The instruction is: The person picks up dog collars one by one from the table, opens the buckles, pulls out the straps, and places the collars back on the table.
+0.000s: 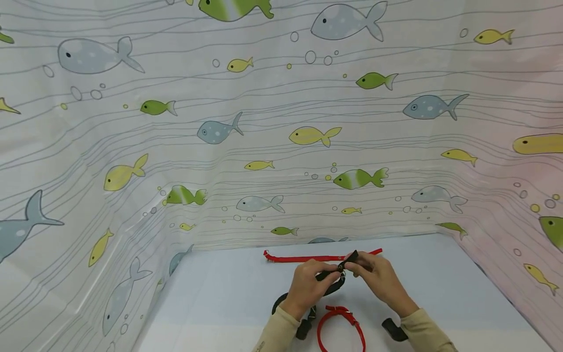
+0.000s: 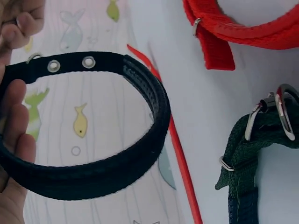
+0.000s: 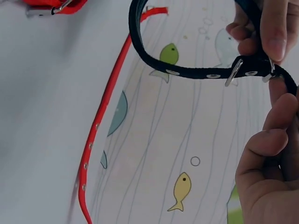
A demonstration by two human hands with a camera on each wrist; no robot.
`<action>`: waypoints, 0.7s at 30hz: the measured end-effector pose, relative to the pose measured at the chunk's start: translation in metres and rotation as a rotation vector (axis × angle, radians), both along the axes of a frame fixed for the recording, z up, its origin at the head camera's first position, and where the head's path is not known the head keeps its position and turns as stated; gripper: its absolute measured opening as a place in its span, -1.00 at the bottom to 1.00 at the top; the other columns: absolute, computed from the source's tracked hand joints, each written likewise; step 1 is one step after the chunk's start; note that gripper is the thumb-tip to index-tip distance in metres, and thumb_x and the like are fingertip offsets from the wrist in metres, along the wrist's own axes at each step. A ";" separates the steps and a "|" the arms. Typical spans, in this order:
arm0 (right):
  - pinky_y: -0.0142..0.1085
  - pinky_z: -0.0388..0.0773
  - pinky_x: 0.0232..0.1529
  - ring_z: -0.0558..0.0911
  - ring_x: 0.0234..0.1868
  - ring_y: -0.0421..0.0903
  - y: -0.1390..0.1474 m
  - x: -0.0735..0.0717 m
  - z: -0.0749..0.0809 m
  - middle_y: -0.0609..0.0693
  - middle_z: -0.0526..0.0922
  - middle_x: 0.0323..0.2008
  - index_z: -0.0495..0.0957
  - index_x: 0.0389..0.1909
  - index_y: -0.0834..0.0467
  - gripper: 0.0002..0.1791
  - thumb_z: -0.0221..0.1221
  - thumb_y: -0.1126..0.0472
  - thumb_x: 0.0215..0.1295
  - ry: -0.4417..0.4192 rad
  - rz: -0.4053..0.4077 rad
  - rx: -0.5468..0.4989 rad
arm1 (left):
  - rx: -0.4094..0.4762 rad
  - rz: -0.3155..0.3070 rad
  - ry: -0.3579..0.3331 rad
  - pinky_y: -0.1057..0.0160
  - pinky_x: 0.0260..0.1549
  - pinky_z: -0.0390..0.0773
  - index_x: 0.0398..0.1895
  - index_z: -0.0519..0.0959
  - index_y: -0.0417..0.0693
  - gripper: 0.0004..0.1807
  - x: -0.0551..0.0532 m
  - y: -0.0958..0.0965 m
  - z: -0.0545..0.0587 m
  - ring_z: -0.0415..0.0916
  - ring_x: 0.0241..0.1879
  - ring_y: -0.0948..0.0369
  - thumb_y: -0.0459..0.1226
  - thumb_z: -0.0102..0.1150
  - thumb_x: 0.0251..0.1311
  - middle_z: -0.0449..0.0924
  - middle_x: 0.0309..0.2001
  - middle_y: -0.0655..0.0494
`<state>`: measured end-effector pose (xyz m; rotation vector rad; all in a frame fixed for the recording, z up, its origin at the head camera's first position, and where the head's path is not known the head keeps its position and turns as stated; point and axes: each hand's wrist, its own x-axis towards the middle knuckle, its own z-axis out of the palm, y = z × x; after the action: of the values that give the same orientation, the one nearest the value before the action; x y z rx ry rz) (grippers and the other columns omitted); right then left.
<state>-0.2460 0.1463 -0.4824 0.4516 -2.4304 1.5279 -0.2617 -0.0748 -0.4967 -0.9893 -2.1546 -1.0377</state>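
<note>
Above table [image 1: 211, 293]: left hand [image 1: 306, 283], right hand [image 1: 380, 279] pinching black collar [image 2: 93, 181] near buckle [image 3: 269, 77].

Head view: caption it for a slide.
Left hand and right hand hold a black collar above a table, near a red strap and a looped red collar.

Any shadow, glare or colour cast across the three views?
Head: the right-hand wall looks pinkish. Left wrist: bright glints on the metal ring, while the black collar is very dark, with little texture on its outer face. Right wrist: faint shadow beside the red strap.
</note>
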 end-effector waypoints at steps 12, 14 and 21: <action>-0.24 0.56 -0.29 0.69 -0.35 -0.15 -0.002 -0.001 0.001 -0.32 0.73 -0.38 0.68 -0.19 -0.17 -0.83 0.31 -0.13 0.31 -0.008 -0.013 0.038 | -0.009 -0.002 -0.080 0.45 -0.20 0.59 -0.13 0.77 0.04 -0.81 0.001 -0.002 0.002 0.61 -0.17 0.41 -0.12 0.37 0.29 0.75 -0.19 0.31; -0.24 0.56 -0.28 0.69 -0.35 -0.16 -0.002 -0.001 0.001 -0.32 0.73 -0.38 0.69 -0.21 -0.18 -0.84 0.31 -0.12 0.31 -0.002 -0.013 0.041 | -0.016 0.000 -0.107 0.44 -0.20 0.59 -0.13 0.75 0.07 -0.83 0.000 -0.002 0.001 0.61 -0.17 0.41 -0.11 0.36 0.30 0.74 -0.19 0.34; -0.25 0.55 -0.30 0.67 -0.36 -0.24 -0.004 0.000 0.000 -0.32 0.73 -0.38 0.68 -0.21 -0.21 -0.86 0.33 -0.11 0.28 0.050 -0.019 0.066 | -0.085 0.028 -0.160 0.43 -0.18 0.57 -0.16 0.68 0.18 -0.86 -0.002 -0.003 0.000 0.57 -0.19 0.43 -0.04 0.34 0.31 0.69 -0.21 0.42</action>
<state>-0.2465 0.1427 -0.4821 0.4722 -2.4463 1.4149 -0.2635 -0.0782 -0.4966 -0.9398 -2.3532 -1.0511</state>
